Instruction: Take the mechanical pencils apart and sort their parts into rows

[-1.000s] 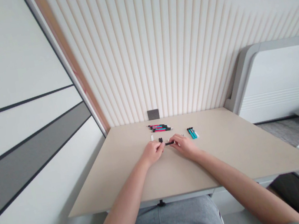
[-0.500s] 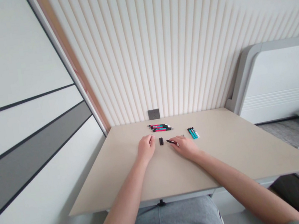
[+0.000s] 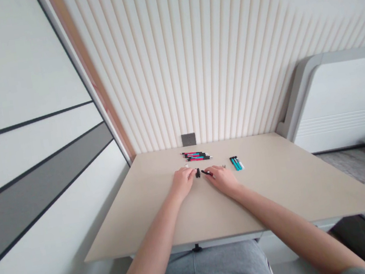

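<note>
My left hand point(image 3: 183, 182) has its fingers drawn together, with the fingertips on the nearer of two short black pen pieces point(image 3: 198, 172) in the middle of the table. That piece now leans slightly. My right hand point(image 3: 223, 178) is closed round a dark pen part point(image 3: 204, 171), whose black end points left toward the short pieces. The rest of this part is hidden by the fingers. Just beyond my left hand lies a small whitish bit point(image 3: 187, 165). A tiny silvery bit point(image 3: 224, 166) is by my right hand; both are too small to name.
Several pens in black, red and blue point(image 3: 196, 156) lie in a row toward the wall. At the right is a group of teal and white tubes with black ends point(image 3: 236, 163). A dark socket point(image 3: 189, 139) is on the ribbed wall behind the beige table point(image 3: 134, 226).
My left hand has moved right, from beside the whitish bit to the short black pieces, and one of them has tilted. My right hand has shifted slightly left with the dark pen part.
</note>
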`<state>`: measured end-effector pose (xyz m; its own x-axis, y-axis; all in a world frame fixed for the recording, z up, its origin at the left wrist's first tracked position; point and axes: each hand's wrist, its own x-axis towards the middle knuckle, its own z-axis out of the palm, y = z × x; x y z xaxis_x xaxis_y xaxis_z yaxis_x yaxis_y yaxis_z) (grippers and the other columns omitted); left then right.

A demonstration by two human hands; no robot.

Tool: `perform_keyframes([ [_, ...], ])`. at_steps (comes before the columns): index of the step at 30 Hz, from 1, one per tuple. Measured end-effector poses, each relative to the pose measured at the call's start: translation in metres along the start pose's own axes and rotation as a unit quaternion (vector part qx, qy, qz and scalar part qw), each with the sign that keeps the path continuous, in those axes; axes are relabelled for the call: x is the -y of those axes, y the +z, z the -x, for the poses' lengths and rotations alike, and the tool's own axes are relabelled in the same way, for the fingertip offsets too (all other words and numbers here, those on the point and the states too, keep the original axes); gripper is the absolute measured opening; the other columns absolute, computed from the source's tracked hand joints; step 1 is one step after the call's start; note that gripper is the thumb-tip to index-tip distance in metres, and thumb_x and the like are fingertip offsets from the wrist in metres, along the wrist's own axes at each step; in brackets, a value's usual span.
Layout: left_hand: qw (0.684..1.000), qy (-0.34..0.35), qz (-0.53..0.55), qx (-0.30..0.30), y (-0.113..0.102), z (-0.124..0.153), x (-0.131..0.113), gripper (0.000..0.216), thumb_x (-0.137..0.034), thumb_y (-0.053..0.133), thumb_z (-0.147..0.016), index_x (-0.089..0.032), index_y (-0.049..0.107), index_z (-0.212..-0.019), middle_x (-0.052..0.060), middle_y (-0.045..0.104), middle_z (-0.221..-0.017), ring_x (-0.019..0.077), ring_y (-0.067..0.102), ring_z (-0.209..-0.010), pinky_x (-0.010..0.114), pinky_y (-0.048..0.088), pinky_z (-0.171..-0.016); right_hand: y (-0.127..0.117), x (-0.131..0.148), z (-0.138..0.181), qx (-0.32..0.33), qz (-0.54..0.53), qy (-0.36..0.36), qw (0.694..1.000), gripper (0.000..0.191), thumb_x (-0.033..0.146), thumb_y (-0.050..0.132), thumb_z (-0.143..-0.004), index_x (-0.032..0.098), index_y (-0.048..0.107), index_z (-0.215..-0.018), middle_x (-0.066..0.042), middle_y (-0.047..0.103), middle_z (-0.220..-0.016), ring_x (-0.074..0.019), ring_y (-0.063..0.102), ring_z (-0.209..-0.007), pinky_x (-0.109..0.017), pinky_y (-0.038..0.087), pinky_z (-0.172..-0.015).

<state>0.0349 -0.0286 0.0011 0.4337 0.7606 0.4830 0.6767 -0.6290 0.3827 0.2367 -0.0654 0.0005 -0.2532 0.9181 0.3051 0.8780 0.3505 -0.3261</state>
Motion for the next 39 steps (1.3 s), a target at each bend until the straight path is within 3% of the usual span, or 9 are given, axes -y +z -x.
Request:
perform_keyframes([
  [16, 1.0, -0.011, -0.013, 0.004, -0.002, 0.0, 0.0, 0.035, -0.032, 0.041, -0.098, -0.02, 0.064, -0.074, 0.005, 0.067, -0.075, 0.0193, 0.059, -0.076, 0.029, 0.041, -0.071, -0.001, -0.009, 0.003, -0.025, -0.035, 0.037, 0.998, 0.026, 0.03, 0.046, -0.094, 0.023, 0.063, -0.113, -0.005, 0.067, -0.106, -0.0168, 0.064, -0.089, -0.027, 0.044, -0.082],
  [27, 1.0, -0.018, -0.011, 0.006, -0.002, 0.0, -0.001, 0.033, -0.031, 0.043, -0.097, -0.02, 0.064, -0.073, 0.005, 0.067, -0.073, 0.0186, 0.061, -0.072, 0.028, 0.04, -0.067, 0.001, 0.004, 0.003, 0.038, -0.011, -0.031, 0.999, 0.028, 0.034, 0.045, -0.095, 0.024, 0.066, -0.111, -0.005, 0.067, -0.1, -0.0174, 0.063, -0.092, -0.025, 0.042, -0.078],
  [39, 0.999, -0.002, 0.001, 0.035, 0.002, 0.003, 0.001, 0.033, -0.035, 0.044, -0.096, -0.021, 0.066, -0.075, 0.004, 0.068, -0.073, 0.0177, 0.061, -0.068, 0.026, 0.041, -0.066, 0.006, 0.013, -0.011, 0.047, -0.007, -0.019, 0.999, 0.025, 0.031, 0.044, -0.097, 0.023, 0.065, -0.108, -0.005, 0.066, -0.1, -0.0173, 0.064, -0.092, -0.024, 0.042, -0.077],
])
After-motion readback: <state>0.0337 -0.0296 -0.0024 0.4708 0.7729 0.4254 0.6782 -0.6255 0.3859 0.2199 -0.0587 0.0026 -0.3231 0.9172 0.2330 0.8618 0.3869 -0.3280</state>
